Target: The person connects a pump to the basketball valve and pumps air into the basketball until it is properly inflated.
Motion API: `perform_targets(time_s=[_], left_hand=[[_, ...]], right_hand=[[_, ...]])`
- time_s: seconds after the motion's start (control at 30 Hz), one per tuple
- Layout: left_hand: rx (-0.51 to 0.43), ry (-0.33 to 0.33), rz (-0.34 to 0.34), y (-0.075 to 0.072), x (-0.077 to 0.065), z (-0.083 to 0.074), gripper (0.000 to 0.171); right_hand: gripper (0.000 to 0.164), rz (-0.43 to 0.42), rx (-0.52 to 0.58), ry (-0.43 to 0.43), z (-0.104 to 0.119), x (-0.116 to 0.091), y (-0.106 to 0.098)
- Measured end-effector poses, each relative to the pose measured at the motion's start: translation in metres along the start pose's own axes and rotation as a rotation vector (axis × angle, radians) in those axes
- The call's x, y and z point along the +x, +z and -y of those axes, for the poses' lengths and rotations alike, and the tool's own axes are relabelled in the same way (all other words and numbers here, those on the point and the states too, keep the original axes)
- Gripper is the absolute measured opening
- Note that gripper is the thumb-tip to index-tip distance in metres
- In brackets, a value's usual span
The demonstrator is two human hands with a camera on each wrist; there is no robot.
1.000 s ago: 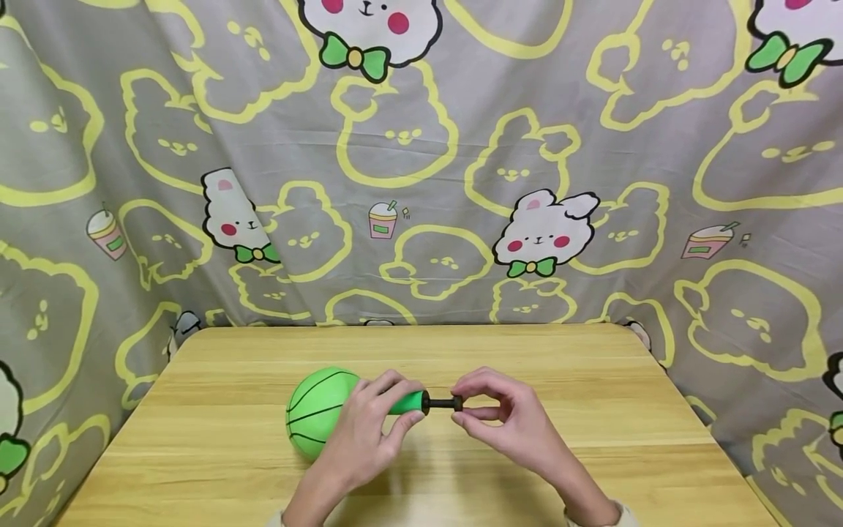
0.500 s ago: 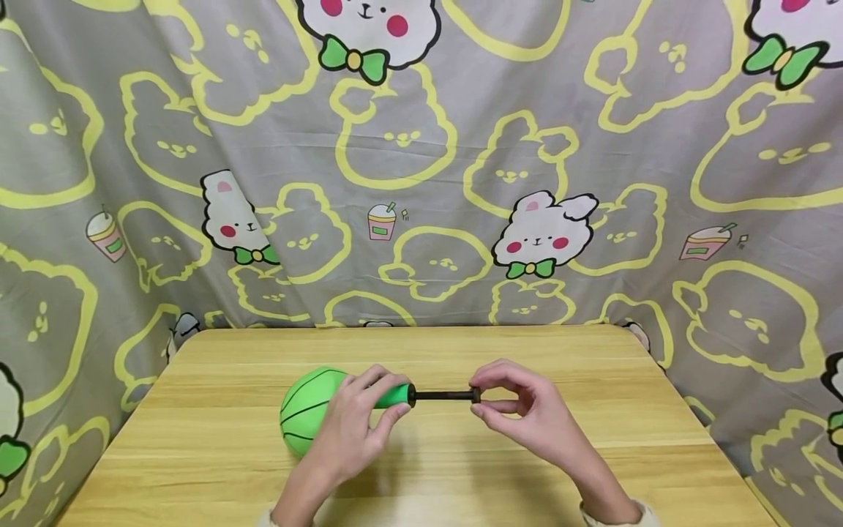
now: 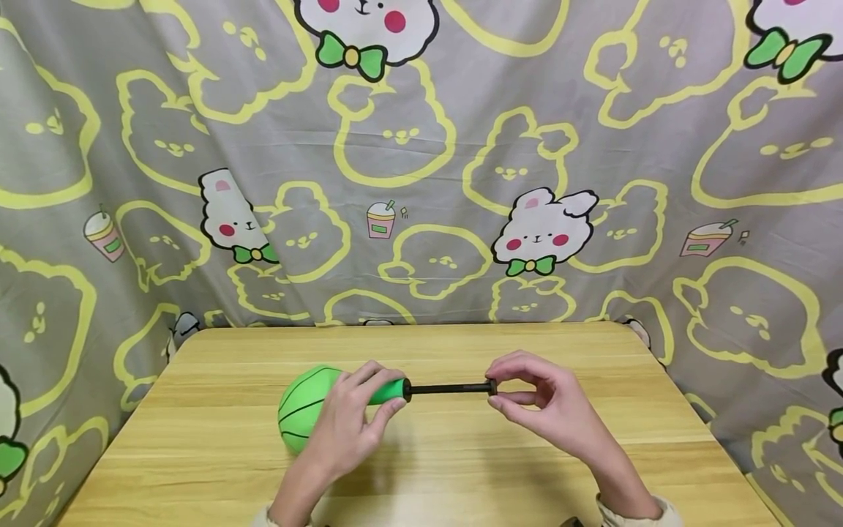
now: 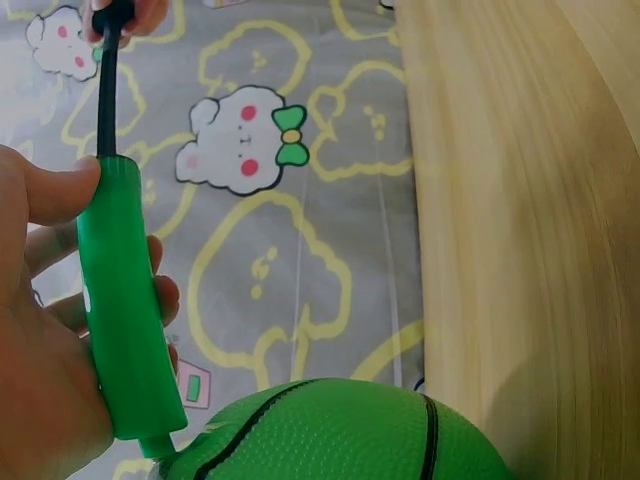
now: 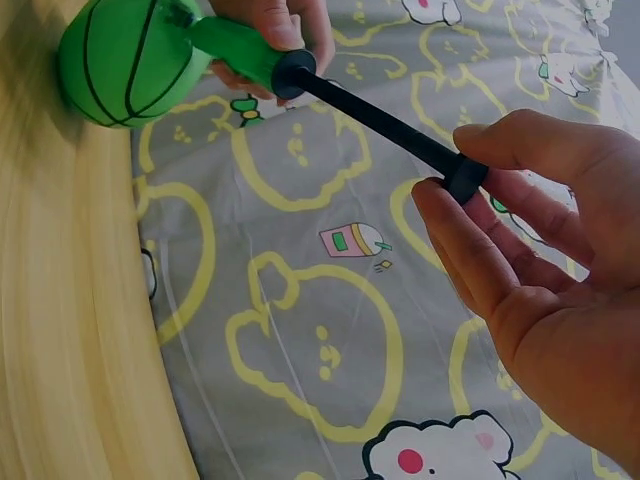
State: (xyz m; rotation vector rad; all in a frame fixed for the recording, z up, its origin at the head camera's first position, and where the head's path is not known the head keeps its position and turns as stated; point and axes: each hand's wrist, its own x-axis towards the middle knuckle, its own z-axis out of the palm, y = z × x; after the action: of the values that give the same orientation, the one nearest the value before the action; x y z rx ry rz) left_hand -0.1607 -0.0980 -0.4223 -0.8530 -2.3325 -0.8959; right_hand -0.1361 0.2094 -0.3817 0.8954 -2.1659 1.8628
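Observation:
My left hand [image 3: 352, 421] grips the green barrel of a small hand pump [image 4: 128, 300], fingers wrapped round it and thumb near its black collar. A green ball [image 3: 304, 410] with black seam lines sits at the pump's tip, partly hidden behind that hand in the head view. In the right wrist view the pump's tip end meets the ball. My right hand [image 3: 546, 402] pinches the black knob [image 5: 465, 178] at the end of the plunger rod between thumb and fingertips. The black rod [image 3: 451, 389] stands far out of the barrel.
A light wooden table [image 3: 560, 454] lies under both hands and the ball. Behind it and at the sides hangs a grey curtain [image 3: 421, 168] with yellow outlines and white cartoon animals.
My right hand has moved right with the knob, drawing the plunger rod further out. The left hand, barrel and ball have shifted slightly left.

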Motion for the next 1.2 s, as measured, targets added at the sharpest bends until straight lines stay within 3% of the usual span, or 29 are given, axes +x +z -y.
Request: perform_targets(time_s=[0.13,0.4,1.2], left_hand=[[-0.005,-0.003,0.0,0.001,0.0,-0.002,0.019],[0.0,0.0,-0.015,0.005,-0.002,-0.007,0.02],[0.042,0.026,-0.009,0.016,-0.004,-0.018,0.018]], right_hand=[[0.03,-0.016,0.041,0.033,0.0,0.0,-0.002],[0.032,-0.029,0.081,-0.015,-0.004,0.0,-0.001],[0.03,-0.022,0.104,-0.061,-0.022,0.003,0.037]])
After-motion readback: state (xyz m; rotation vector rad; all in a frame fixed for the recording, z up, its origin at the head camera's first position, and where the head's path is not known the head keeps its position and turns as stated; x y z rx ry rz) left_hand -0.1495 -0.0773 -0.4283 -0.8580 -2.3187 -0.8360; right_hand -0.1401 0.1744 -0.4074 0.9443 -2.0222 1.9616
